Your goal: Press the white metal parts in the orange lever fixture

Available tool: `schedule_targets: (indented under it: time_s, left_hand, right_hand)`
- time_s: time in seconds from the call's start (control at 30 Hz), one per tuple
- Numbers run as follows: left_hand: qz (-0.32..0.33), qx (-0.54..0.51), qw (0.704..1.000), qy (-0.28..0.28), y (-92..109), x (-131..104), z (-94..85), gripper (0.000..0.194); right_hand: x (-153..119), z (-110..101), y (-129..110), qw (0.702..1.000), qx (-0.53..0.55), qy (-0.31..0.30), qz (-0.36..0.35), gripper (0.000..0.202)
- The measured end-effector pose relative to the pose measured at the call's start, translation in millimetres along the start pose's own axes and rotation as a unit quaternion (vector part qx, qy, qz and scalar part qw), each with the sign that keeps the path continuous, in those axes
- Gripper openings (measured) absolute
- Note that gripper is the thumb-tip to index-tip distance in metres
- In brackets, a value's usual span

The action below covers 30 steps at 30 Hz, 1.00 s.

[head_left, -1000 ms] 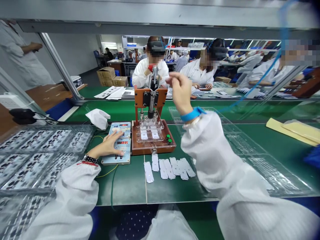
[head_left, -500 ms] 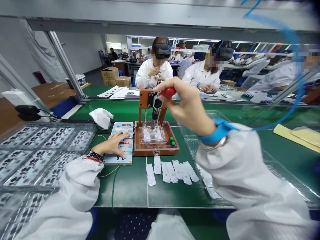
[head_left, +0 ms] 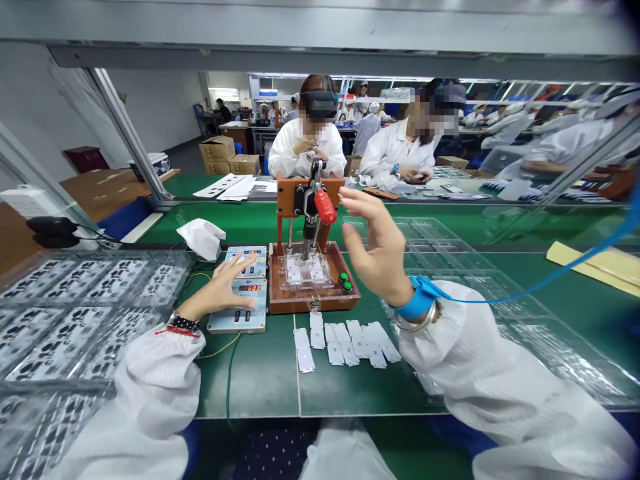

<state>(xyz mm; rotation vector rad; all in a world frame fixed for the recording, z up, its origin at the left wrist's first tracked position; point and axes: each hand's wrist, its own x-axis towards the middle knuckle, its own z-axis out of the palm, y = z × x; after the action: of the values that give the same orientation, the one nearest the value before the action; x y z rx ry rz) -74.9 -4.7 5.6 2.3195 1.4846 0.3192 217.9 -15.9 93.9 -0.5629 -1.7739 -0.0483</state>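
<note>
My right hand (head_left: 376, 243) is off the red lever handle (head_left: 325, 207), just to its right, fingers apart and holding nothing. The handle belongs to a toggle clamp on a brown test fixture (head_left: 314, 303), and it points down toward me. Under the clamp sits a clear plate (head_left: 306, 270) over small white pieces. Two green buttons (head_left: 345, 281) are on the fixture's right side. Over two meter boxes (head_left: 250, 313) with red digits, my left hand (head_left: 223, 288) spreads its fingers; whether it touches them I cannot tell. Several white circuit strips (head_left: 343, 343) lie in front of the fixture.
Clear trays of printed boards (head_left: 85, 313) fill the left side. Empty clear trays (head_left: 500, 293) lie under and beyond my right arm. A crumpled white wrapper (head_left: 201, 239) stands behind the meters. A blue wrist-strap cord (head_left: 540, 283) runs right. Co-workers sit across the bench.
My right hand has let go of the red handle and moved right and down. The handle now hangs lower, pointing down. My left hand stays over the meters.
</note>
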Motion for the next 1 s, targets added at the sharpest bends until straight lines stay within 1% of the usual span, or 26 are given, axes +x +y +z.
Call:
schedule_targets:
  time_s: [0.03, 0.07, 0.1, 0.13, 0.2, 0.23, 0.3, 0.33, 0.37, 0.43, 0.5, 0.6, 0.7, 0.83, 0.93, 1.0]
  left_hand:
    - [-0.009, 0.002, 1.000, -0.007, -2.7, -1.0, -1.1, 0.100]
    - [-0.018, 0.007, 1.000, -0.021, -6.1, -1.9, -1.7, 0.100]
    - [-0.025, 0.010, 0.999, -0.035, -9.9, -2.7, -1.8, 0.100]
    - [-0.030, 0.008, 0.998, -0.045, -14.0, -3.2, -1.3, 0.100]
    - [-0.037, -0.010, 0.998, -0.054, -21.6, -3.7, 1.2, 0.100]
    - [-0.041, -0.022, 0.997, -0.055, -24.7, -3.6, 2.9, 0.101]
    - [-0.051, -0.039, 0.996, -0.060, -29.4, -3.0, 6.1, 0.104]
    - [-0.054, -0.042, 0.996, -0.065, -31.0, -2.6, 7.4, 0.106]
    - [-0.056, -0.041, 0.995, -0.070, -32.4, -2.2, 8.4, 0.109]
    - [-0.053, -0.040, 0.995, -0.076, -34.8, -1.7, 9.3, 0.113]
    - [-0.044, -0.040, 0.995, -0.077, -36.9, -1.9, 9.1, 0.116]
    - [-0.037, -0.029, 0.995, -0.086, -37.6, -3.8, 7.7, 0.117]
    - [-0.050, 0.008, 0.992, -0.115, -33.6, -5.7, 5.6, 0.118]
    - [-0.066, 0.061, 0.985, -0.147, -28.3, -3.7, 4.3, 0.118]
    - [-0.070, 0.074, 0.984, -0.149, -27.0, -1.0, 4.2, 0.116]
    - [-0.093, 0.079, 0.983, -0.135, -20.7, -3.9, 4.0, 0.114]
  right_hand:
    - [-9.1, -3.7, 0.9, 0.999, 0.004, 0.028, 0.016, 0.031]
    - [-19.2, -7.0, 1.7, 0.999, 0.011, 0.037, 0.023, 0.029]
    - [-29.9, -10.0, 2.2, 0.999, 0.020, 0.020, 0.019, 0.029]
    - [-40.9, -12.4, 1.9, 0.999, 0.030, -0.021, 0.005, 0.029]
    - [-63.1, -15.4, -0.9, 0.987, 0.043, -0.150, -0.023, 0.031]
    - [-73.8, -15.8, -3.2, 0.973, 0.041, -0.225, -0.028, 0.031]
    - [-93.2, -14.8, -8.6, 0.930, 0.004, -0.367, -0.008, 0.027]
    - [-101.5, -13.5, -11.2, 0.904, -0.026, -0.426, 0.012, 0.024]
    - [-108.6, -12.0, -13.4, 0.878, -0.057, -0.474, 0.032, 0.022]
    - [-119.3, -8.7, -16.4, 0.841, -0.101, -0.528, 0.067, 0.023]
    - [-125.6, -6.0, -17.7, 0.825, -0.111, -0.546, 0.096, 0.033]
    - [-130.2, -3.6, -17.8, 0.816, -0.103, -0.555, 0.122, 0.049]
    - [-134.3, -2.1, -19.0, 0.810, -0.098, -0.564, 0.130, 0.055]
    - [-140.6, 0.0, -28.5, 0.809, -0.098, -0.565, 0.130, 0.054]
    - [-142.7, -2.1, -38.9, 0.816, -0.096, -0.554, 0.131, 0.048]
    - [-142.9, -8.1, -41.8, 0.826, -0.098, -0.538, 0.135, 0.041]
